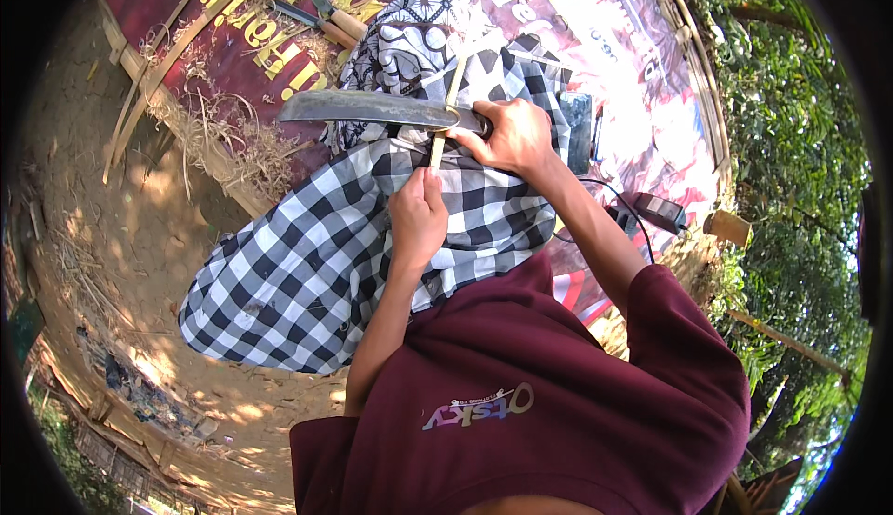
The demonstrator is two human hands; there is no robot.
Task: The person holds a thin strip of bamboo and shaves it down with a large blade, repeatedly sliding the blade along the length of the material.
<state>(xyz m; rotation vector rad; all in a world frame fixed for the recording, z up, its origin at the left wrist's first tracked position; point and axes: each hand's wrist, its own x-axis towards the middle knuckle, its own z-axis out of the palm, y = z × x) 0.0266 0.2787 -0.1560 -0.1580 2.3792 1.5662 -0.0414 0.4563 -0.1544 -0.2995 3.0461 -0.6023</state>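
Observation:
My right hand [519,136] is closed round the handle of a machete, its broad dark blade [367,107] pointing left. A narrow pale strip of bamboo [437,150] runs away from me under the blade, and the blade lies across it. Nearer to me, my left hand [419,215] pinches the near end of the strip. A thin curl of bamboo shows where the blade meets the strip. Both hands are over a black-and-white checked cloth [288,264] draped across my lap. Most of the machete's handle is hidden in my right hand.
A printed banner [633,59] covers the surface ahead, edged with bamboo. Two more blades [296,14] with wooden handles [348,24] lie at the far left. Pale shavings [244,147] are heaped nearby. A phone-like dark slab [577,133], a pen [597,132] and a black box [660,211] with a cable lie right.

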